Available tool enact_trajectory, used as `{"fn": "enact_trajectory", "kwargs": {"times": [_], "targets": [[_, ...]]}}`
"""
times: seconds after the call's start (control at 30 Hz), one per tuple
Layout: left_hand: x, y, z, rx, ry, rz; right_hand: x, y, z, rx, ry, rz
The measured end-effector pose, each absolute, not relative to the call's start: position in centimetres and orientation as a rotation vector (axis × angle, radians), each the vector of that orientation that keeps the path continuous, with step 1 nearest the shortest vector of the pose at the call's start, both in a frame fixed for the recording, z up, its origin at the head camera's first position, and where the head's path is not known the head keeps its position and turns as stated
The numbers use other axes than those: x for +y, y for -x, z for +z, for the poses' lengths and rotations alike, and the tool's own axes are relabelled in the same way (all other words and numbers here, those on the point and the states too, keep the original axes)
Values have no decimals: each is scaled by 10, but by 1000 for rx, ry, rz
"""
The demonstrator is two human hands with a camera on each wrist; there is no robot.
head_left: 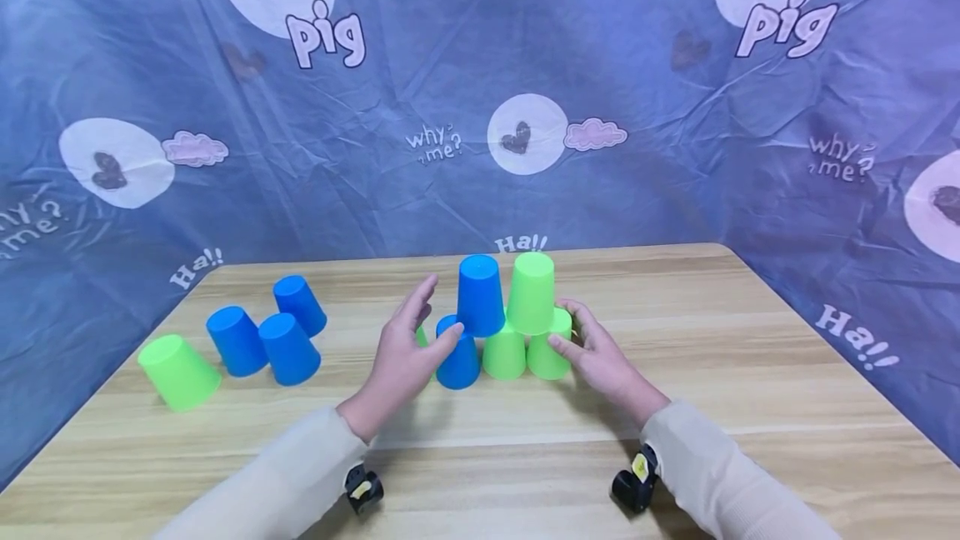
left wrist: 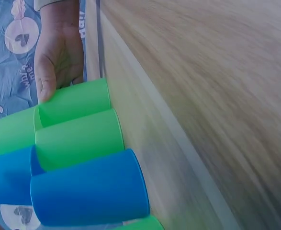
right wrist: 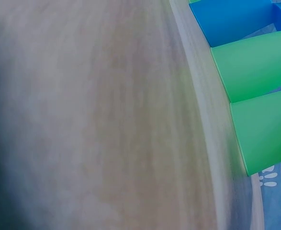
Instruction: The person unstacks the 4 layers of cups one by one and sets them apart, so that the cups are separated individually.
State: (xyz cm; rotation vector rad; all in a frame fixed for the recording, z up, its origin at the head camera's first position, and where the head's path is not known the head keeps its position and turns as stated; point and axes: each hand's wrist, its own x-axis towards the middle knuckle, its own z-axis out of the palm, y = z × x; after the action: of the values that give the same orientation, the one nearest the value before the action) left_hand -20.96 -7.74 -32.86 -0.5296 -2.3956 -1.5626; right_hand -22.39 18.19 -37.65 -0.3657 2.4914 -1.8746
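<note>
Upside-down cups stand in two tiers at the table's middle. Below are a green cup mostly hidden by my left hand, a blue cup point(head_left: 457, 361), a green cup point(head_left: 504, 354) and a rightmost green cup point(head_left: 547, 357). An upper blue cup point(head_left: 480, 294) and an upper green cup point(head_left: 531, 294) rest across them. My left hand point(head_left: 401, 361) is at the stack's left, fingers extended, thumb by the upper blue cup's lower edge; contact is unclear. My right hand point(head_left: 603, 363) holds the rightmost lower green cup, thumb in front and fingers behind, partly hidden.
Left on the wooden table point(head_left: 750, 407) stand a separate green cup point(head_left: 180, 372) and three blue cups, the nearest blue cup point(head_left: 288, 350) among them. A blue patterned cloth point(head_left: 420, 48) hangs behind the table and along its sides.
</note>
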Motion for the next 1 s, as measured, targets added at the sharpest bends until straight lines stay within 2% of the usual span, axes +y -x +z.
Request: {"fn": "enact_trajectory", "kwargs": {"times": [0.67,1.0], "targets": [[-43,223,-318,-2536,362,-1646,182,226,-379,2465,377,-1894],[-37,226,-319,-2447,405,-1606,182,226,-377,2476,388,-1903]]}}
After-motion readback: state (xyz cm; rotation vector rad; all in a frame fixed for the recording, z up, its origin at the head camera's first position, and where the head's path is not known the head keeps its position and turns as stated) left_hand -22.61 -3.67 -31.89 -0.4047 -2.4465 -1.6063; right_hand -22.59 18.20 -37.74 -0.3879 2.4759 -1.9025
